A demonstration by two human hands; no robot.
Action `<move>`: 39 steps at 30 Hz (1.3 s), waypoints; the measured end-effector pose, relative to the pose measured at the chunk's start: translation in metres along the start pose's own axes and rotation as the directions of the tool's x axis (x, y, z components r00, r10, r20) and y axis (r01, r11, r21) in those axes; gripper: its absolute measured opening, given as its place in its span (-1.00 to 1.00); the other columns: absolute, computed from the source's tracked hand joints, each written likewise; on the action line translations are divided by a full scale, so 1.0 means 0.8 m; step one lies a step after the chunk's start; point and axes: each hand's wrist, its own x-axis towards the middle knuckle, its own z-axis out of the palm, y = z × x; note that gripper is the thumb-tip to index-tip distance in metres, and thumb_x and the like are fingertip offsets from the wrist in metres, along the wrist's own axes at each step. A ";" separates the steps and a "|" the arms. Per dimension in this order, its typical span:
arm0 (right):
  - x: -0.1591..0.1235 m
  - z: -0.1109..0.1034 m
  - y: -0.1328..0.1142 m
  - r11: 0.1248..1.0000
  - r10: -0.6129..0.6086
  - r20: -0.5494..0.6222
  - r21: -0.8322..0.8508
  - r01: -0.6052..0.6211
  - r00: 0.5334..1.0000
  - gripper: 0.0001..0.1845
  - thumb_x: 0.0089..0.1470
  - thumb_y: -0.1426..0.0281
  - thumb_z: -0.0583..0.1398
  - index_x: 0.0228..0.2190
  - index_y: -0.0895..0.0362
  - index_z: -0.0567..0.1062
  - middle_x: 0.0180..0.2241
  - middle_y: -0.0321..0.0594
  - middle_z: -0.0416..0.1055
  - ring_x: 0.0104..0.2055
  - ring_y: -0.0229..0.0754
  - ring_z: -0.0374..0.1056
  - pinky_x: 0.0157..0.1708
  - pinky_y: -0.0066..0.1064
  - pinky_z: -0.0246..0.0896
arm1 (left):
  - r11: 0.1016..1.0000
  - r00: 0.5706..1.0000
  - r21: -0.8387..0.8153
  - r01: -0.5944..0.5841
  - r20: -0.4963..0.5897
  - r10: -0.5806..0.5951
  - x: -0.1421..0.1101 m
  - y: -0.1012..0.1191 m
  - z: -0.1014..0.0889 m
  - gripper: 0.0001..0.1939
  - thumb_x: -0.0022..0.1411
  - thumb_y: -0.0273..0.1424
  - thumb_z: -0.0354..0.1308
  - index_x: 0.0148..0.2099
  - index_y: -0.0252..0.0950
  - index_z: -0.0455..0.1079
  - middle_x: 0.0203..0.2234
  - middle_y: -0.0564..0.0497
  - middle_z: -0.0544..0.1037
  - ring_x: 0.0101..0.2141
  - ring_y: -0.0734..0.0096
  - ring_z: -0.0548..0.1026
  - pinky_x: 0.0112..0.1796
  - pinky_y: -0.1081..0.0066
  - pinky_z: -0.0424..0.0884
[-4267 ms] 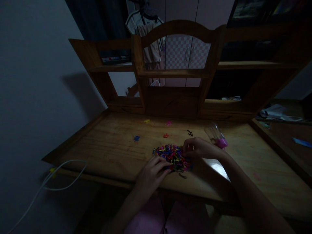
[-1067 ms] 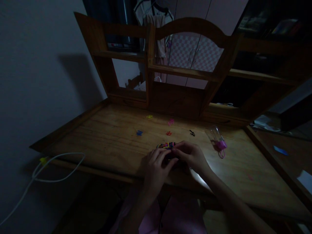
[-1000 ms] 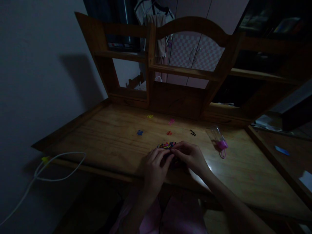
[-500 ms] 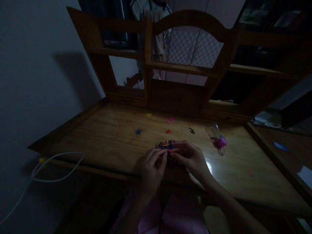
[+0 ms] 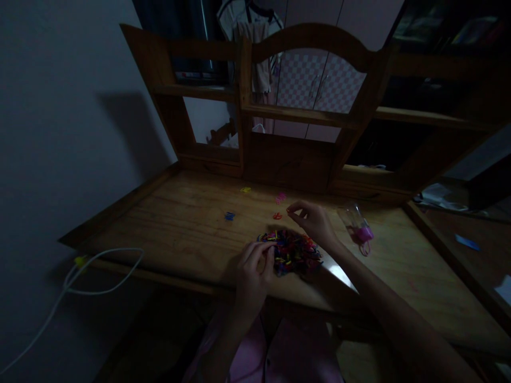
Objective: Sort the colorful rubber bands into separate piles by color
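Your right hand (image 5: 314, 221) pinches one reddish band (image 5: 288, 211) beyond the single mixed pile (image 5: 296, 252); your left hand (image 5: 252, 270), half-curled, touches its left edge, grip unclear. Beyond it: four one-colour clusters (image 5: 229, 216); rightward, one clear bottle (image 5: 354, 216).

Multicoloured pile (image 5: 297, 252) partly hidden behind the left hand (image 5: 252, 268), its single pieces blurred.

A home: wooden desk (image 5: 171, 218), hanging clothes (image 5: 255, 34)
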 end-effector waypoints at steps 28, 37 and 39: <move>-0.025 -0.077 0.076 0.992 0.067 -0.531 -0.056 -0.115 0.845 -0.70 0.17 0.20 0.11 -0.27 0.16 0.51 -0.39 -0.15 0.50 -0.40 -0.15 0.41 -0.39 -0.38 0.23 | 0.862 0.704 0.100 -0.498 0.627 0.334 0.187 0.020 0.131 -0.89 0.18 -0.44 0.21 -0.32 -0.33 0.55 -0.41 -0.07 0.57 -0.30 0.25 0.51 -0.21 0.33 0.39; -0.028 -0.074 0.074 0.987 0.070 -0.523 -0.087 -0.135 0.849 -0.68 0.19 0.20 0.08 -0.28 0.16 0.51 -0.41 -0.17 0.49 -0.41 -0.16 0.39 -0.39 -0.38 0.22 | 0.890 0.761 0.110 -0.443 0.571 0.308 0.205 0.009 0.109 -0.84 0.24 -0.42 0.16 -0.18 -0.30 0.53 -0.25 -0.07 0.56 -0.18 0.29 0.51 -0.11 0.33 0.39; -0.029 -0.074 0.067 0.988 0.070 -0.516 -0.079 -0.129 0.854 -0.68 0.19 0.19 0.09 -0.27 0.15 0.51 -0.42 -0.18 0.49 -0.43 -0.17 0.37 -0.41 -0.39 0.21 | 0.898 0.785 0.116 -0.425 0.541 0.302 0.195 0.013 0.066 -0.84 0.27 -0.44 0.12 -0.17 -0.29 0.52 -0.24 -0.06 0.55 -0.18 0.33 0.50 -0.10 0.33 0.40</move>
